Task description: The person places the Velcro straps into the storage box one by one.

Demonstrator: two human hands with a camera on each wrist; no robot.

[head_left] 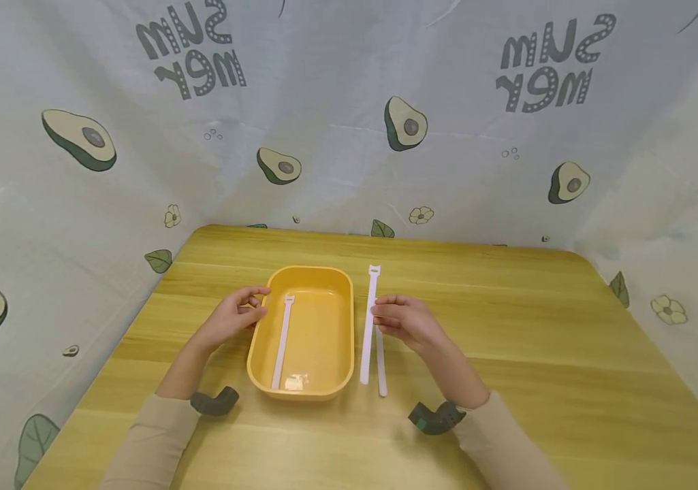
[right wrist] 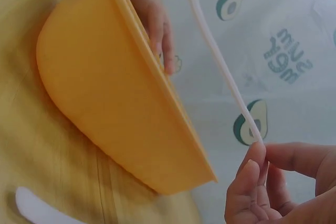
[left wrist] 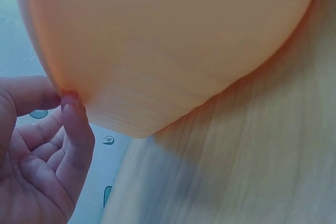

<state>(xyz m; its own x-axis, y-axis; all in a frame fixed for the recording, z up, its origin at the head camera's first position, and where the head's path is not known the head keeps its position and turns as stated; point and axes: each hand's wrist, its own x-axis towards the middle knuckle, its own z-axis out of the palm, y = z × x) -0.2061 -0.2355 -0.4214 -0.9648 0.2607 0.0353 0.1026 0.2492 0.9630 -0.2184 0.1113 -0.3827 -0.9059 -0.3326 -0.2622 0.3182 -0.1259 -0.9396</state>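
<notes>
And here, left of centre in the head view, sits a yellow, deep, round-cornered plastic basin [head_left: 323, 330] on the yellow wood-grain tabletop [head_left: 526, 327]. The person's left hand [head_left: 232, 318] pinches its rim at the left, thumb against finger; a light hold, presumably just enough to steady the walls.

Now over to the centre right: the right hand [head_left: 408, 321] has a flat white strap with a slotted end [head_left: 368, 340] pinched between its fingertips, clear of the basin's right side! The fingers meet it nearer the slotted end, so the longer tail runs toward the bottom of the frame. So thin a strip probably needs no fuller grasp.

Just right of that tail lies a second narrow white strap [head_left: 381, 367] on the tabletop, its upper part hidden behind the hand; within easy reach, I'd judge. Inside the basin, along the left, a third white slotted strap [head_left: 282, 344] slants lengthwise, probably because the long floor suits its length. Across the top of the frame hangs a pale avocado-print cloth [head_left: 336, 68].
</notes>
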